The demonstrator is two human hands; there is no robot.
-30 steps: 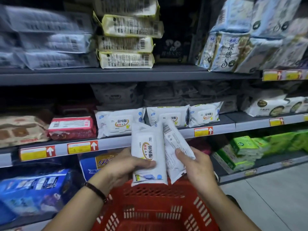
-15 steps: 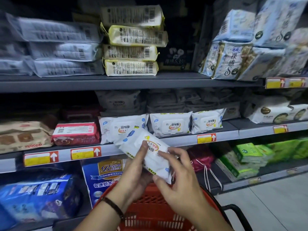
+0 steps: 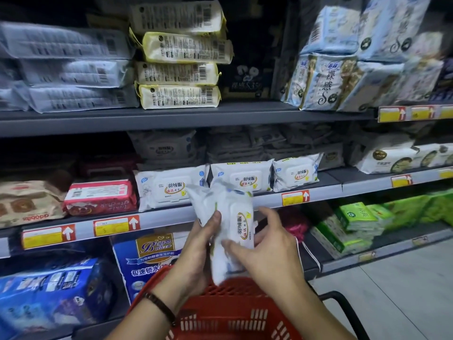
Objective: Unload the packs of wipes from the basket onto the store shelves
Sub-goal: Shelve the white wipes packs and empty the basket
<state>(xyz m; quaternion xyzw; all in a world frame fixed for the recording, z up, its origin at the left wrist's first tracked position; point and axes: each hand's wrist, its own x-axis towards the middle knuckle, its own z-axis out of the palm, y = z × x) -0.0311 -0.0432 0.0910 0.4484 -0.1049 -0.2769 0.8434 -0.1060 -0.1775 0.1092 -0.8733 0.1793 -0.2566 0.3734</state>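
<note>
Both hands (image 3: 196,246) clamped on white wipes packs (image 3: 230,224) above red basket (image 3: 235,312), matching shelf row (image 3: 240,179) at twelve o'clock, not yet shelved.

Hands: two, left (image 3: 196,244), right (image 3: 267,251). Held wipes packs (image 3: 232,227): appear two, blurred. Basket (image 3: 220,315): one, red. Matching white packs (image 3: 241,179) at middle shelf (image 3: 171,217) front edge: three. Yellow-trimmed packs (image 3: 180,69) stacked on top shelf (image 3: 171,119): four. Red pack (image 3: 99,197): one. Bracelet (image 3: 160,306): one.
</note>
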